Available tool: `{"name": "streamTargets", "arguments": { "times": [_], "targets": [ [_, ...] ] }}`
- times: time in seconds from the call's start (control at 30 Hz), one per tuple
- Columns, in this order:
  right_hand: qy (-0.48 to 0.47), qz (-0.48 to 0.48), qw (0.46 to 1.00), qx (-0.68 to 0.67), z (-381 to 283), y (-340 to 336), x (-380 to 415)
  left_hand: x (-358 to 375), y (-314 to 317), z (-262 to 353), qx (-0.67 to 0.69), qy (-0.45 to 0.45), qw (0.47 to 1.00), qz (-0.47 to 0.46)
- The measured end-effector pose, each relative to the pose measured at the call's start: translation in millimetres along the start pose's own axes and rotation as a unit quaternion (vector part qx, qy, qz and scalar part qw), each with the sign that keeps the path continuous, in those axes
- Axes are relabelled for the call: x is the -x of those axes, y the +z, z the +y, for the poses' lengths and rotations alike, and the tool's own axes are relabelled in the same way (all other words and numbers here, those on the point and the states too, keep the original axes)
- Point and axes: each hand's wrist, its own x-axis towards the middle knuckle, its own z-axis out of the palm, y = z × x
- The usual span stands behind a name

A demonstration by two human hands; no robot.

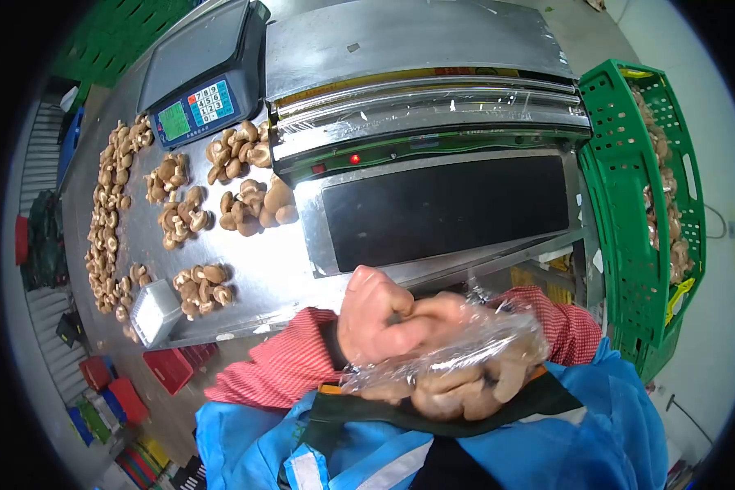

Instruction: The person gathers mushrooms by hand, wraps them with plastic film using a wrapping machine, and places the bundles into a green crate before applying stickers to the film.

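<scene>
Close to my body, a pack of brown mushrooms (457, 392) is wrapped in clear, shiny film. My left hand (375, 314) is closed on the film at the pack's upper left edge. Behind the pack, my right hand (453, 309) is partly covered by film, its fingers bent against the wrap. The two hands are close together. Just beyond them lies the black plate (449, 208) of the wrapping machine (433, 106), where a small red light shows.
On the metal table (261, 298), several mushroom piles (204, 290) lie at the left, near white trays (155, 312). A scale (196, 73) stands at the back left. Green crates (629, 204) with packed mushrooms are at the right. A red crate (171, 369) sits below the table.
</scene>
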Motion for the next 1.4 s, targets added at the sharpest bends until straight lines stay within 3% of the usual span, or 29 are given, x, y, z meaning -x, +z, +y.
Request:
{"name": "streamTargets", "arguments": {
  "times": [0.07,0.13,0.2,0.27,0.3,0.33,0.37,0.4,0.43,0.47,0.5,0.6,0.63,0.77,0.9,1.0,1.03,1.13,1.17,1.27,1.4],
  "targets": [
    [-0.03,-0.057,0.998,-0.003,27,-12,-9,-8,-27,-3,0.055,-0.021,0.98,-0.19],
    [-0.015,-0.05,0.998,0.021,30,-10,-4,-1,-50,-8,0.266,-0.191,0.901,-0.284],
    [-0.009,-0.041,0.997,0.069,25,-1,-1,15,-67,-4,0.464,-0.392,0.79,-0.078],
    [-0.025,-0.028,0.989,0.145,19,5,1,-9,-75,23,0.453,-0.315,0.828,-0.099],
    [-0.04,-0.017,0.98,0.196,15,8,2,-12,-72,26,0.385,-0.297,0.855,-0.178],
    [-0.065,-0.006,0.96,0.271,12,9,3,-14,-72,28,0.312,-0.275,0.873,-0.255],
    [-0.105,0.008,0.918,0.383,9,8,4,-21,-80,31,0.338,-0.456,0.761,-0.313],
    [-0.154,0.025,0.855,0.495,2,9,5,-3,-67,22,0.329,-0.343,0.853,-0.214],
    [-0.198,0.05,0.783,0.587,-7,7,6,-1,-68,20,0.324,-0.404,0.827,-0.218],
    [-0.229,0.08,0.754,0.611,-14,8,6,0,-68,17,0.319,-0.462,0.797,-0.221],
    [-0.257,0.112,0.733,0.62,-20,8,8,12,-59,9,0.335,-0.455,0.808,-0.169],
    [-0.25,0.11,0.934,0.229,-30,35,21,29,-51,0,0.354,-0.519,0.77,-0.115],
    [-0.23,0.103,0.966,0.058,-27,45,27,34,-47,-4,0.351,-0.532,0.765,-0.095],
    [-0.356,0.171,0.891,0.225,-15,48,11,31,-12,-3,0.373,-0.539,0.754,0.045],
    [-0.402,0.15,0.886,0.177,-27,40,14,6,-6,5,0.25,-0.465,0.849,0.01],
    [-0.394,0.152,0.894,0.149,-37,26,27,-8,-8,3,0.263,-0.516,0.815,0.022],
    [-0.403,0.147,0.891,0.147,-42,29,33,-17,-10,4,0.234,-0.507,0.83,0.001],
    [-0.427,0.156,0.857,0.242,-64,27,46,-27,2,-4,0.355,-0.495,0.789,0.078],
    [-0.45,0.177,0.843,0.235,-68,32,48,-35,12,-2,0.333,-0.47,0.813,0.082],
    [-0.5,0.202,0.743,0.397,-84,50,57,-56,31,0,0.327,-0.466,0.822,-0.018],
    [-0.481,0.189,0.818,0.252,-100,52,56,-71,44,-10,0.211,-0.445,0.869,-0.04]
  ]
}}
